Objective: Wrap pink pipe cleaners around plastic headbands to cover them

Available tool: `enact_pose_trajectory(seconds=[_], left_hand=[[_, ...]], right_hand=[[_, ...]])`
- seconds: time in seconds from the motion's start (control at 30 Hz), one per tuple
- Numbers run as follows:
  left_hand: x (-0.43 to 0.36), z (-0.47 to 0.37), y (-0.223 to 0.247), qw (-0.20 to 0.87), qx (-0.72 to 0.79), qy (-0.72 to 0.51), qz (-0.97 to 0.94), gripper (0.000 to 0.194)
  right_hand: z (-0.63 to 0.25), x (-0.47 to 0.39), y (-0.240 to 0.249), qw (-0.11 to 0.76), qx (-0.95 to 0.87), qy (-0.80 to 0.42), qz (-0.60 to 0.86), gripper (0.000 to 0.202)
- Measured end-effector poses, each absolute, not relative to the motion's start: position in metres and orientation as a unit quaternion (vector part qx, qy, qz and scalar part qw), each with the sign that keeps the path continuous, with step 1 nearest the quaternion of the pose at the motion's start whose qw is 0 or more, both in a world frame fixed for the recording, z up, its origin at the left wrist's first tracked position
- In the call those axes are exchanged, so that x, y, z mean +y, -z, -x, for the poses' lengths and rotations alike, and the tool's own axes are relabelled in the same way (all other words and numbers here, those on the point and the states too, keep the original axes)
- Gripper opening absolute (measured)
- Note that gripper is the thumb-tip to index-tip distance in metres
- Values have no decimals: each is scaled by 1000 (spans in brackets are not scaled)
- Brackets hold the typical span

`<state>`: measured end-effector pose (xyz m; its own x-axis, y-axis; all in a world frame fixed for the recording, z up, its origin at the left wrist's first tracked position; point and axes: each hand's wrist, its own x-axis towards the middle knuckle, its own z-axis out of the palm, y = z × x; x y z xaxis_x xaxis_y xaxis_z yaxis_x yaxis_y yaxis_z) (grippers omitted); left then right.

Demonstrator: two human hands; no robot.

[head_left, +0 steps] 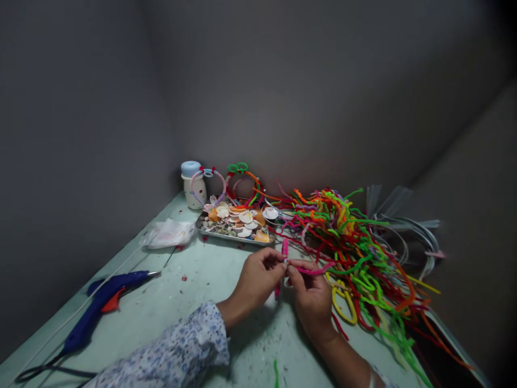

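— Dull grey walls [262, 97] close around the pale green tabletop [169, 302]. Where are both hands?

— Over its middle, well inside the left and right edges. The left hand [256, 277] pinches a pink strip [285, 249], thumb against fingers. The right hand [313, 302] is closed also, and it holds a pink stem [319, 270].

— Is it one piece or two?

— I cannot tell; the fingertips cover the place where they meet. The strip stands nearly upright between the hands, one end showing above the left fingers and the other below. The stem goes across the right fingers, and its free end points toward the heap [347, 231] by the tabletop's right edge.

— If it is winding, as I judge, how is it done well?

— I would hold the strip firm with the left hand, close to the meeting place, and lead the stem around with light, even pull. Each turn should lie just beside another. Too strong a pull may kink it, I think.

— And the free end?

— Better to guide it away from the heap, because it could catch there.
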<state>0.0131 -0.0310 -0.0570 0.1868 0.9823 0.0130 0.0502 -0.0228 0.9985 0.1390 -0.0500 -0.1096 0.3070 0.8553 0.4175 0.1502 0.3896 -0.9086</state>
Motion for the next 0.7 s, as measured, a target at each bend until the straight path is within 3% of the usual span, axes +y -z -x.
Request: enact_pose_trajectory(seconds=[0.2,0.53,0.7], left_hand=[[-33,-17,64,403,495,-446,-628,16],[-33,-19,62,441,489,-454,-600,15],[-26,-17,54,429,479,-465,-608,15]], right_hand=[[-140,-48,114,656,-564,-213,455,8],[-141,-47,115,656,-528,-248,478,10],[-149,-40,109,652,-600,-133,444,15]])
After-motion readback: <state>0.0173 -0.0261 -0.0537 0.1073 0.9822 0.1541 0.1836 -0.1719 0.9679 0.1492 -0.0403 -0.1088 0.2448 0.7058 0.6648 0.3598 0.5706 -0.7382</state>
